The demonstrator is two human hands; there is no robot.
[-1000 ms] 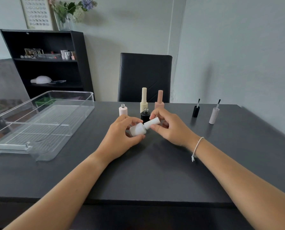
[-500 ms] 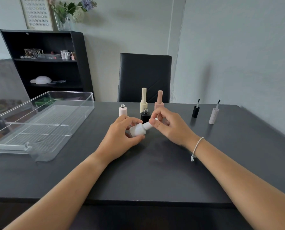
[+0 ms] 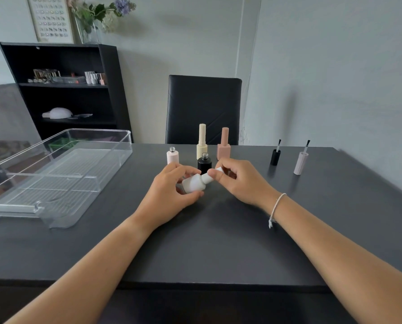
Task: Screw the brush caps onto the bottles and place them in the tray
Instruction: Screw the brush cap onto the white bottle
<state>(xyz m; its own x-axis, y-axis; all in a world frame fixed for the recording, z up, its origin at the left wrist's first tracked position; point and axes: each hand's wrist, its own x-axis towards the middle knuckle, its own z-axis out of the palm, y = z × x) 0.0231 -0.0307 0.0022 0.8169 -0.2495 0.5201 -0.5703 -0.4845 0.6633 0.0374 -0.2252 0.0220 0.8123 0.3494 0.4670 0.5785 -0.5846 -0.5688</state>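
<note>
My left hand [image 3: 169,195] grips a white bottle [image 3: 193,183], tilted on its side above the dark table. My right hand [image 3: 239,178] pinches the white cap [image 3: 210,177] seated on that bottle's neck. Behind the hands stand an uncapped pale pink bottle [image 3: 172,155], an uncapped black bottle [image 3: 204,162], a capped cream bottle [image 3: 202,142] and a capped pink bottle [image 3: 223,145]. Two brush caps stand brush-up at the right: a black one [image 3: 275,155] and a pale lilac one [image 3: 300,162]. The clear plastic tray [image 3: 85,183] sits at the left with nothing in it.
A black chair [image 3: 203,108] stands behind the table's far edge. A black shelf unit [image 3: 62,90] with small items is at the back left. The grey wall runs close along the table's right side.
My right fingers have shifted along the white cap, covering more of it, while my left hand keeps the bottle in the same spot. Nothing else moved.
</note>
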